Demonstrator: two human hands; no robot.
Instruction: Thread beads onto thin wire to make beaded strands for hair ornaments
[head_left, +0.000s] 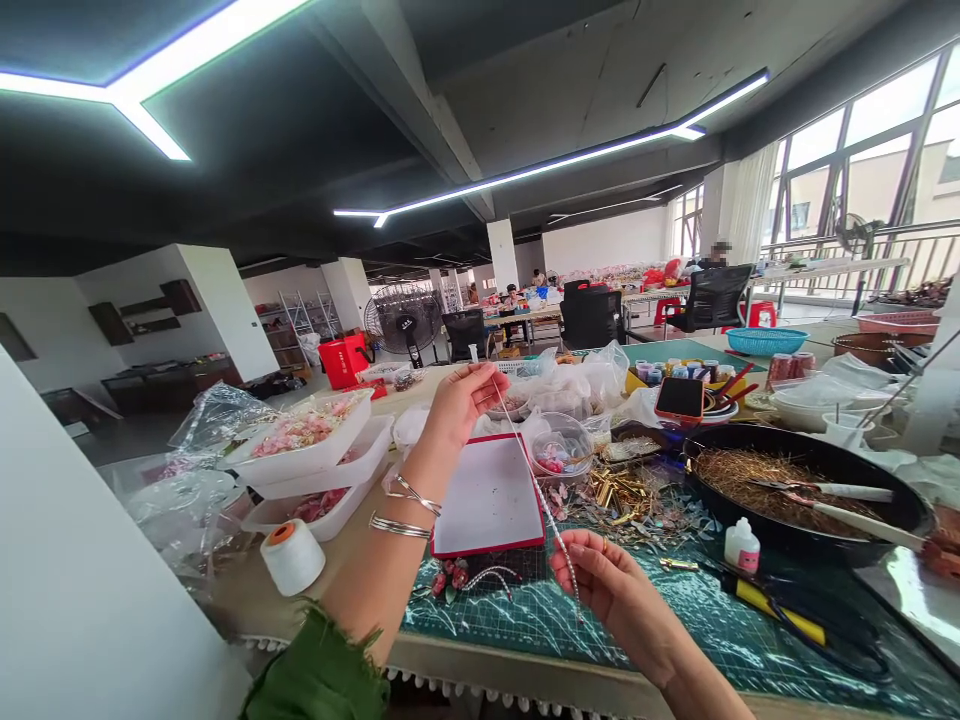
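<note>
A thin strand (538, 490) runs slanting down between my two hands, pale and thread-like at the top and lined with small silvery beads lower down. My left hand (466, 392), raised above a white tray (487, 495) with a red rim, pinches its upper end. Lower and to the right, my right hand (604, 580) has thumb and fingers closed around the beaded part, and a short tail hangs below them. On the green cutting mat (540, 620) below lies a piece with red flowers (450, 578) and silvery beaded stems.
A cone of white thread (292, 558) and stacked white tubs (300, 455) of pink pieces stand left. At right are a black pan (810, 490) with wires and pliers, a small white bottle (742, 546), a yellow-handled tool (780, 610) and a phone (679, 398). Gold pieces (619, 492) lie mid-table.
</note>
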